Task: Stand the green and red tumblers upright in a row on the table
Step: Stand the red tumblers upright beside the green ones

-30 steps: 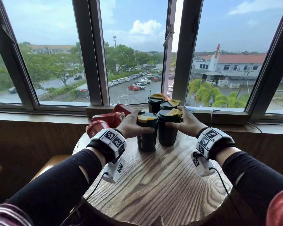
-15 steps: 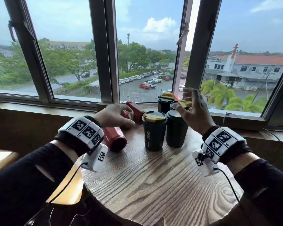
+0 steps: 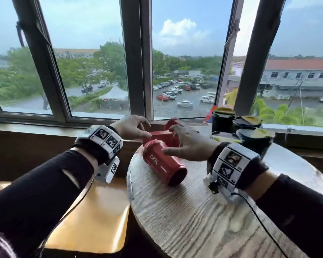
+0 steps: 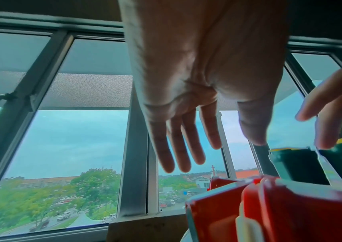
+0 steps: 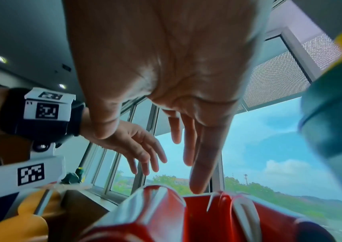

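Observation:
Three red tumblers lie on their sides at the back left of the round wooden table point(image 3: 194, 220). The nearest red tumbler point(image 3: 163, 164) points its base at me; the other two point(image 3: 160, 135) lie behind it. Several dark green tumblers with yellow lids point(image 3: 222, 119) stand upright in a cluster at the back right. My left hand point(image 3: 148, 130) hovers over the rear red tumblers with straight fingers. My right hand point(image 3: 175, 140) is spread just above them, thumb over the nearest one. In the left wrist view the left hand's fingers point(image 4: 178, 147) hold nothing above a red tumbler point(image 4: 269, 209).
The window sill point(image 3: 45, 127) runs right behind the table. A yellow-brown seat point(image 3: 93, 220) stands low on the left, beside the table's left edge. Cables trail from both wrist units across the table and off its edge.
My right hand has left the green tumblers and crossed left to the red ones. My left hand has shifted to the rear red tumblers. My view has turned left.

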